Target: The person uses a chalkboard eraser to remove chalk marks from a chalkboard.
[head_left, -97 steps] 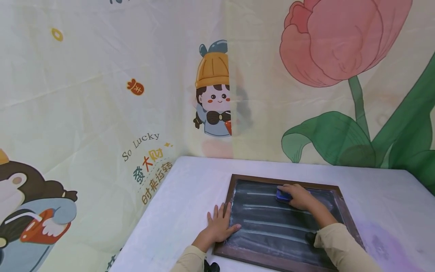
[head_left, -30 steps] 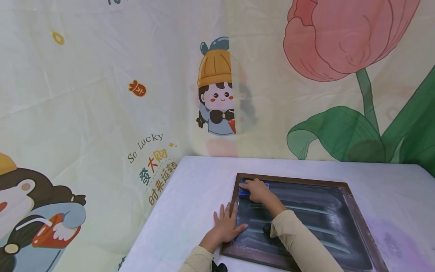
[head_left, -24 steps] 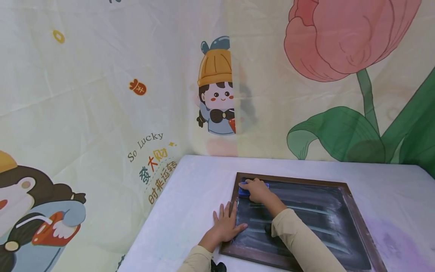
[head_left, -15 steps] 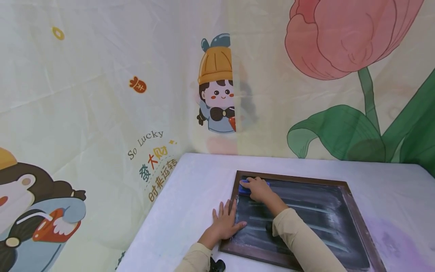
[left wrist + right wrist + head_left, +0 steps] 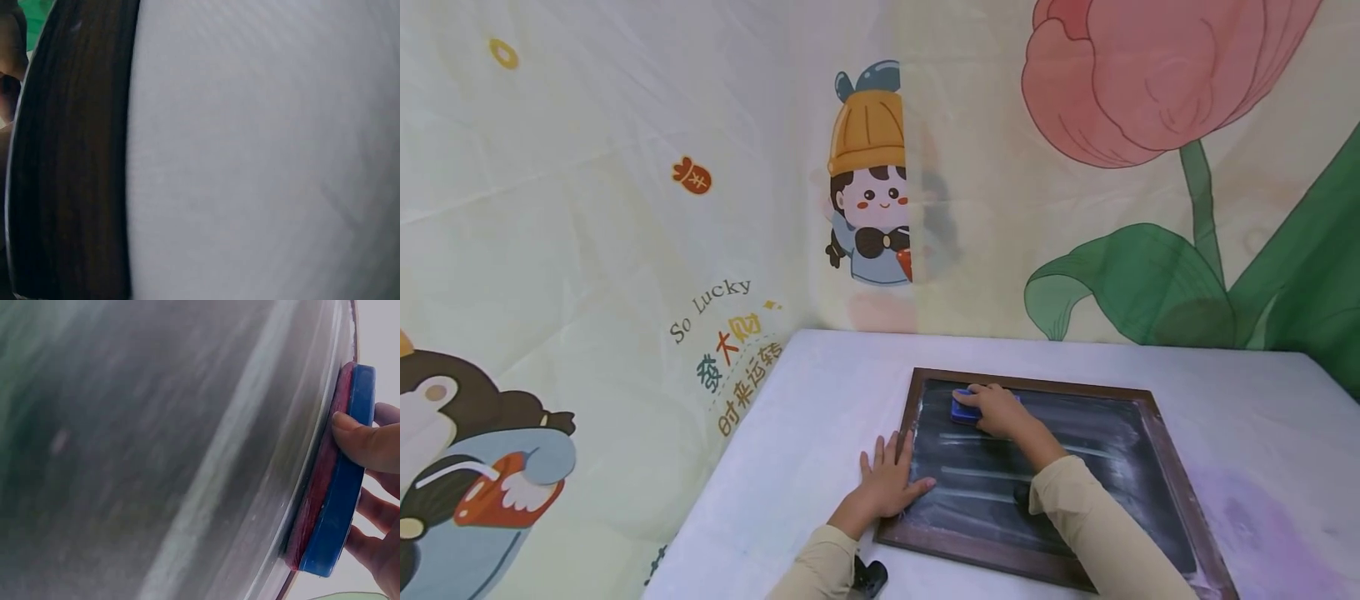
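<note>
A blackboard point(image 5: 970, 521) in a dark wooden frame point(image 5: 81, 156) lies flat, with several pale chalk streaks across it. Near its upper left, my right hand point(image 5: 1002, 414) holds a blue chalkboard eraser point(image 5: 964, 408). In the right wrist view the thumb point(image 5: 365, 444) presses one side of the eraser point(image 5: 340, 494) and fingers sit on the other; its reddish felt side faces the board and meets it. My left hand point(image 5: 886, 483) rests with spread fingers over the board's left edge, thumb reaching onto the dark surface. The left wrist view shows mainly frame and tabletop.
The board lies on a white-covered table point(image 5: 820, 400) with a purple stain point(image 5: 1262, 533) to the right. Printed cloth walls point(image 5: 625, 250) rise behind and to the left. A black object point(image 5: 871, 577) sits by the left wrist.
The right hand carried the eraser leftward along the board's top to the upper left corner, then slightly back right. The top chalk streak is gone. The left hand stayed on the edge.
</note>
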